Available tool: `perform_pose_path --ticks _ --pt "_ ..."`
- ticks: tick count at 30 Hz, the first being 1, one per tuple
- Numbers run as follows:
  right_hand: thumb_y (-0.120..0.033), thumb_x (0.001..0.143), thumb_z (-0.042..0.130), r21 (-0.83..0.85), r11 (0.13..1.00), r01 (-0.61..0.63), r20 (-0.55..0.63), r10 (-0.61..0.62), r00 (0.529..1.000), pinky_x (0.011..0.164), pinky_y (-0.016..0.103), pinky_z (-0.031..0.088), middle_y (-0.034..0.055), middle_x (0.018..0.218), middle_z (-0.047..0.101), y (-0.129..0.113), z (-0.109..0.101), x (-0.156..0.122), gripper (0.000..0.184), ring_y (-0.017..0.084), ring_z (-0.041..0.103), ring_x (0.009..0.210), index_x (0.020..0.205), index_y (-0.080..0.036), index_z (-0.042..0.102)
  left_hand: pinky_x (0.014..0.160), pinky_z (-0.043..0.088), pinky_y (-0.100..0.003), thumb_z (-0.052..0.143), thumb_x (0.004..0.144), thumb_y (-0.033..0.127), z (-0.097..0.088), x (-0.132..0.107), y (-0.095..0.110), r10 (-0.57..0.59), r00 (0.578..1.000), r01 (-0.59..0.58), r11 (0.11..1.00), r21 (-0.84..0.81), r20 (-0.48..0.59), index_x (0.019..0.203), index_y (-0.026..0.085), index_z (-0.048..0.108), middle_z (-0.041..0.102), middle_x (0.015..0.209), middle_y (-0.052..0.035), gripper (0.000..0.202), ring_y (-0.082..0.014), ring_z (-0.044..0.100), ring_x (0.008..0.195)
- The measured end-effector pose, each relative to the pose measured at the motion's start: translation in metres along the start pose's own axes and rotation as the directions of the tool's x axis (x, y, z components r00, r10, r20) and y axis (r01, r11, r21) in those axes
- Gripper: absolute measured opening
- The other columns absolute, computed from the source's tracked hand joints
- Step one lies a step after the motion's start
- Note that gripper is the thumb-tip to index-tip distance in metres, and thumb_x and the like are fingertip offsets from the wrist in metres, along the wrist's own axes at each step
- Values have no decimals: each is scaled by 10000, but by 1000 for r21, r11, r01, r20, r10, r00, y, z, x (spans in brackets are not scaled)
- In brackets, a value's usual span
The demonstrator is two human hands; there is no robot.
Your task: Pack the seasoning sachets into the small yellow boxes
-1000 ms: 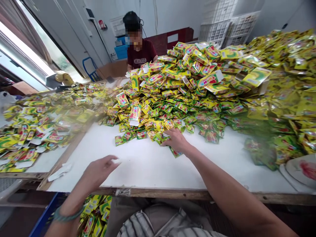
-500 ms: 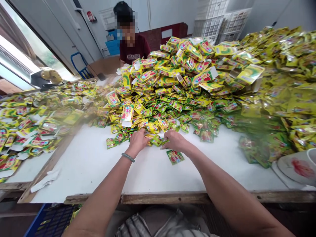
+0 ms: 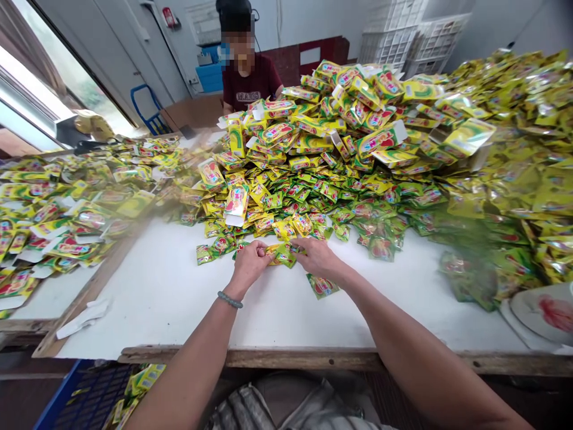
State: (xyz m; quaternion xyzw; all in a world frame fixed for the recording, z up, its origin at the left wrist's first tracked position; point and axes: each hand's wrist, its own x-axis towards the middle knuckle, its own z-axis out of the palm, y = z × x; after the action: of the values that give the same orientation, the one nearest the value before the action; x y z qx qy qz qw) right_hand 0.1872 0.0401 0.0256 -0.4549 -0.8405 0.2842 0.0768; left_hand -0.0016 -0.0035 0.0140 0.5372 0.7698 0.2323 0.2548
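My left hand (image 3: 251, 263), with a bead bracelet on its wrist, pinches the left end of a yellow sachet (image 3: 272, 251) low over the white table. Overlapping it on the right is a green sachet (image 3: 285, 257). The curled fingers of my right hand (image 3: 317, 258) close on that sachet's right edge; the fingertips are partly hidden. Just below my right hand, a loose green sachet (image 3: 323, 286) lies flat. A few more sachets (image 3: 222, 243) rest left of my left hand. Behind both hands rises a big heap of green and yellow sachets (image 3: 308, 194).
Printed yellow boxes (image 3: 277, 132) top the heap, and an open one (image 3: 236, 203) leans at its front. More packets (image 3: 67, 227) cover the left side table. A flowered cup (image 3: 544, 313) stands at right. A person (image 3: 248, 77) sits opposite. Below the wooden edge (image 3: 304, 358) is a blue crate (image 3: 85, 394).
My hands have drawn slightly closer together around the sachets, and the yellow one shows more fully between them. The whole view has shifted a little. The loose green sachet stays on the table.
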Motion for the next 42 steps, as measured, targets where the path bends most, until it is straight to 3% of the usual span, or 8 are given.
perform_pose_path --ticks 7,11,15,20,27,32,35,42 --pt "-306 855 722 -106 989 -102 -99 92 991 858 345 389 125 1152 666 -11 17 5 315 283 578 1094 1121 -158 640 705 444 -307 745 722 229 11 1 -2 27 994 -15 994 111 -107 745 205 549 650 773 -18 199 -214 643 798" --pt "-304 767 801 7 992 -127 -93 127 987 757 291 381 68 995 666 -9 14 4 420 227 583 951 1111 -157 611 657 459 -310 780 666 271 13 1 -7 -4 1000 0 969 -246 -15 784 218 498 648 703 7 310 -200 635 687" --pt "-267 728 815 123 982 -146 -85 157 984 663 256 350 13 875 637 -5 8 2 389 182 566 824 1058 -183 627 691 508 -312 853 579 322 12 0 -5 -16 989 121 672 -730 150 913 206 495 713 746 5 503 -170 664 659" --pt "-268 795 716 240 968 -67 -123 98 988 645 249 344 -1 774 601 3 0 0 123 155 543 739 771 -194 621 659 497 -264 916 492 337 5 -2 2 -58 982 183 492 -851 177 905 179 537 741 815 -22 583 -147 673 688" --pt "-506 797 635 729 685 -10 -26 43 999 556 245 370 -33 642 558 5 0 2 311 134 492 583 851 -205 581 654 492 -283 878 476 250 2 -6 7 -20 986 150 546 -824 167 877 178 566 694 668 19 513 -147 641 606" --pt "-439 783 637 645 765 0 -94 80 992 555 241 365 -25 649 555 7 14 6 246 138 489 610 837 -200 612 653 472 -257 810 574 281 -1 -12 15 97 973 135 493 -859 209 873 167 627 669 703 19 369 -123 613 639" --pt "-438 773 645 610 792 16 -141 89 986 557 243 362 -27 649 543 8 18 7 254 138 480 616 855 -200 612 657 464 -269 845 578 353 3 -9 13 78 984 93 553 -828 162 835 165 617 639 658 20 391 -133 605 629" --pt "-564 726 691 807 589 -32 -49 120 992 625 269 494 37 859 635 3 17 7 478 159 598 733 993 -180 594 567 420 -246 873 557 424 11 -4 8 66 993 37 620 -784 99 789 170 606 582 560 45 436 -107 529 510"
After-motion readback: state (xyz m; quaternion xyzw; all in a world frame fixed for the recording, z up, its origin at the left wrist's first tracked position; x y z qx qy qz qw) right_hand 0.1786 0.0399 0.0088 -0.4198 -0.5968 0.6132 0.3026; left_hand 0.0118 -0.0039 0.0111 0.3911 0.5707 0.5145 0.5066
